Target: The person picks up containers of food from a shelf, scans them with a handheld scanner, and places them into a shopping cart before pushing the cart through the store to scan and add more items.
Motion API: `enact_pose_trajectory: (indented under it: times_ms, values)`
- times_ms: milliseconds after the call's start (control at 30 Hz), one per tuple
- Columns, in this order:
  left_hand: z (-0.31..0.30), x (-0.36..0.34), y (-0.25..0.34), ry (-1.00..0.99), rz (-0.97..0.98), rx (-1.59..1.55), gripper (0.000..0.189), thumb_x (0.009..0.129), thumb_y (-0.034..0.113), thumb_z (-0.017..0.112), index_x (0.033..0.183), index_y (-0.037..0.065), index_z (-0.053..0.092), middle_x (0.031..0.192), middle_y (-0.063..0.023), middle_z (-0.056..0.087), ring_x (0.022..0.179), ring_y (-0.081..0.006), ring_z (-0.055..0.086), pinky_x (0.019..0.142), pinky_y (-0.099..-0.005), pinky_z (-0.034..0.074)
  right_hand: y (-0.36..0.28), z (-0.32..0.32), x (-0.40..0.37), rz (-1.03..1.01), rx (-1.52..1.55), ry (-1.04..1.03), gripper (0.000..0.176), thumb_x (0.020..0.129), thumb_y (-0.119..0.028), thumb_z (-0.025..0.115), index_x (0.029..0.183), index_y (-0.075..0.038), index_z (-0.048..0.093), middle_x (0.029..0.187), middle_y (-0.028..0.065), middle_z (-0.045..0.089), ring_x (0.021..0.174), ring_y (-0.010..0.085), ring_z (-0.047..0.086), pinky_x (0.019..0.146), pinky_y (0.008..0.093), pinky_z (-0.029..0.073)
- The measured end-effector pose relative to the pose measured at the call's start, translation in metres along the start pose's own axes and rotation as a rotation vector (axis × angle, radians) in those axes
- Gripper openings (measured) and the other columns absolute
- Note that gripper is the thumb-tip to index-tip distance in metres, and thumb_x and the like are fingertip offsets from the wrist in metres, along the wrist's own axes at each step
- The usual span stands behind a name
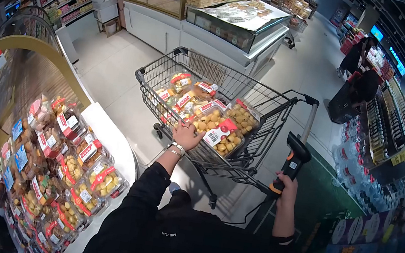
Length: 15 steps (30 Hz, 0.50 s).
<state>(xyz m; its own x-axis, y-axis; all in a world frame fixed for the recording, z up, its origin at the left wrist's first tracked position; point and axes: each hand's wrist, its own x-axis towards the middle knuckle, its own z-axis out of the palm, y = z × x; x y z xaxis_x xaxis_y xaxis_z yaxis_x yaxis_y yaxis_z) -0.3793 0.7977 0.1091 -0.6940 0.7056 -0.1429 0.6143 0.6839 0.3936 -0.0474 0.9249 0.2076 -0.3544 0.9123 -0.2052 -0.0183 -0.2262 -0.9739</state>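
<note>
A black wire shopping cart stands before me, holding several clear packs of baked goods. My left hand lies with fingers spread at the cart's near side rim, by a pack of round cookies with a red and white label. A bracelet and a watch circle that wrist. In my right hand is the handle of a black and orange barcode scanner, upright beside the cart's push bar. A cable hangs below the scanner.
At the left, packs of pastries are piled on a white-edged counter. A display case stands beyond the cart. Two people in dark clothes are by the right shelves, near a dark basket and bottled goods.
</note>
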Motion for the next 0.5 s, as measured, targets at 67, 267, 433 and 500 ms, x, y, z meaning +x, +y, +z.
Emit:
enact_pose_trajectory:
  times_ms: [67, 267, 433, 500]
  values:
    - [0.0, 0.038, -0.012, 0.114, -0.075, -0.032, 0.074, 0.078, 0.062, 0.047, 0.128, 0.008, 0.044, 0.137, -0.0131, 0.037, 0.131, -0.0435, 0.019, 0.104, -0.0566, 0.017, -0.006, 0.033, 0.026, 0.013, -0.005, -0.02, 0.021, 0.071, -0.014, 0.059, 0.089, -0.002, 0.054, 0.086, 0.0081, 0.058, 0.072, 0.0157, 0.055, 0.068, 0.0291, 0.046]
    - [-0.031, 0.127, -0.045, 0.095, -0.223, -0.042, 0.08, 0.071, 0.05, 0.054, 0.132, 0.001, 0.036, 0.142, -0.0161, 0.025, 0.135, -0.0407, 0.007, 0.107, -0.0519, 0.011, -0.005, 0.114, 0.102, -0.023, 0.011, -0.094, 0.02, 0.072, -0.013, 0.058, 0.087, -0.001, 0.058, 0.079, 0.0062, 0.059, 0.066, 0.0127, 0.053, 0.062, 0.0249, 0.044]
    - [-0.062, 0.19, -0.08, 0.134, -0.294, -0.068, 0.082, 0.072, 0.047, 0.051, 0.136, 0.001, 0.031, 0.144, -0.0146, 0.024, 0.136, -0.0376, 0.006, 0.108, -0.0467, 0.01, -0.014, 0.177, 0.152, 0.038, 0.043, -0.19, 0.023, 0.07, -0.014, 0.057, 0.088, 0.001, 0.061, 0.084, 0.0058, 0.059, 0.072, 0.0125, 0.053, 0.065, 0.0236, 0.041]
    - [-0.068, 0.213, -0.089, 0.174, -0.3, -0.095, 0.08, 0.073, 0.046, 0.05, 0.137, 0.002, 0.03, 0.144, -0.0141, 0.025, 0.136, -0.0361, 0.007, 0.108, -0.0473, 0.01, -0.018, 0.194, 0.176, 0.025, 0.084, -0.25, 0.021, 0.07, -0.013, 0.057, 0.085, 0.0, 0.06, 0.091, 0.0087, 0.059, 0.08, 0.0146, 0.053, 0.071, 0.0245, 0.041]
